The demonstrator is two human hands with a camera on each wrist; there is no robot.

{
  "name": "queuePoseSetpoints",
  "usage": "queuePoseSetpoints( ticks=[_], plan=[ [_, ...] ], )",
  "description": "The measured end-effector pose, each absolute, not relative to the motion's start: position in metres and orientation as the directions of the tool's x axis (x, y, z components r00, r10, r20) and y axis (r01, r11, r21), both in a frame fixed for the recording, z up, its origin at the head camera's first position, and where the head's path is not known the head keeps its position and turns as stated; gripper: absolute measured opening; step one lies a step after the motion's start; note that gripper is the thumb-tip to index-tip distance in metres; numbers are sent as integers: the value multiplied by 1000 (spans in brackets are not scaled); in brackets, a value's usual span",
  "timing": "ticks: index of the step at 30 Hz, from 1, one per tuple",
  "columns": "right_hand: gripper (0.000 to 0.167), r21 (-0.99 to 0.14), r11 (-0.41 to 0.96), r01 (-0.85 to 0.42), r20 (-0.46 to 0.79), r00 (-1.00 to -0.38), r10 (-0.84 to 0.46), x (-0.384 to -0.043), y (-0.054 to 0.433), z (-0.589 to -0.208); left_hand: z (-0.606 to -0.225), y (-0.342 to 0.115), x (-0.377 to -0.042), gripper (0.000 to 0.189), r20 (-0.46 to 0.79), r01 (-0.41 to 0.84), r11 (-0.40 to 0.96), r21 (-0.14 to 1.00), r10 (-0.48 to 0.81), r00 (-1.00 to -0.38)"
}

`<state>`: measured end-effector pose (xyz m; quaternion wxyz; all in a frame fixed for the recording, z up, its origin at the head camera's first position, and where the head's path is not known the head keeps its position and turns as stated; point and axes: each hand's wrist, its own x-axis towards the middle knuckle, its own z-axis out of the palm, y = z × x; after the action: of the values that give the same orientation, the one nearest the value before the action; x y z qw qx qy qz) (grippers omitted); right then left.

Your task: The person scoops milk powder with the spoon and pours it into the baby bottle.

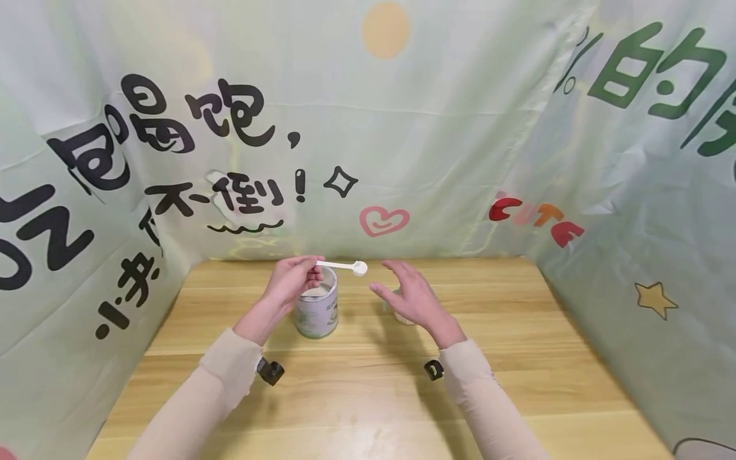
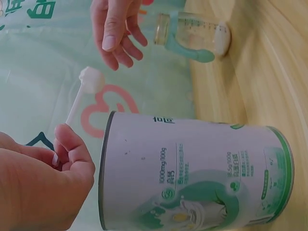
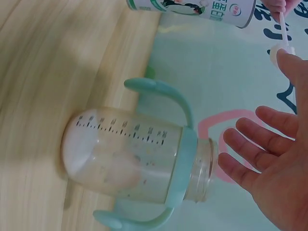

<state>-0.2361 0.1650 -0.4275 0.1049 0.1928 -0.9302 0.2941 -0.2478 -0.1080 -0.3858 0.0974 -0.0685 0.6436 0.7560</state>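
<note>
My left hand [image 1: 287, 284] pinches the end of a white measuring scoop [image 1: 360, 268] and holds it level above the milk powder can [image 1: 316, 317]. White powder heaps in the scoop's bowl [image 2: 91, 80], which reaches out past the can's rim toward the right. The can stands upright with its top uncovered and pale powder inside. My right hand [image 1: 418, 300] hovers with spread fingers, holding nothing. Below and beside it a clear baby bottle [image 3: 130, 156] with a mint two-handled collar [image 3: 183, 166] stands upright and uncapped. Something whitish shows at the bottle's base.
A wooden table [image 1: 368, 396] carries the can and bottle near its back edge. Printed fabric [image 1: 437, 160] hangs around the back and both sides. Small black devices [image 1: 270, 370] sit at both wrists.
</note>
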Motion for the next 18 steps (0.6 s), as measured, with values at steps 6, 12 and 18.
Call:
queuePoseSetpoints(
  ticks=[6, 12, 18],
  plan=[
    [67, -517, 751, -411, 306, -908, -287, -234, 174, -430, -386, -100, -249, 32, -229, -236, -162, 958, 65, -971],
    [67, -536, 753, -380, 287, -922, -261, -231, 186, -433, -389, -93, -251, 32, -222, -233, -171, 957, 85, -971],
    [69, -545, 762, -350, 275, -933, -232, -228, 197, -435, -388, -84, -252, 32, -216, -228, -153, 962, 90, -972]
  ],
)
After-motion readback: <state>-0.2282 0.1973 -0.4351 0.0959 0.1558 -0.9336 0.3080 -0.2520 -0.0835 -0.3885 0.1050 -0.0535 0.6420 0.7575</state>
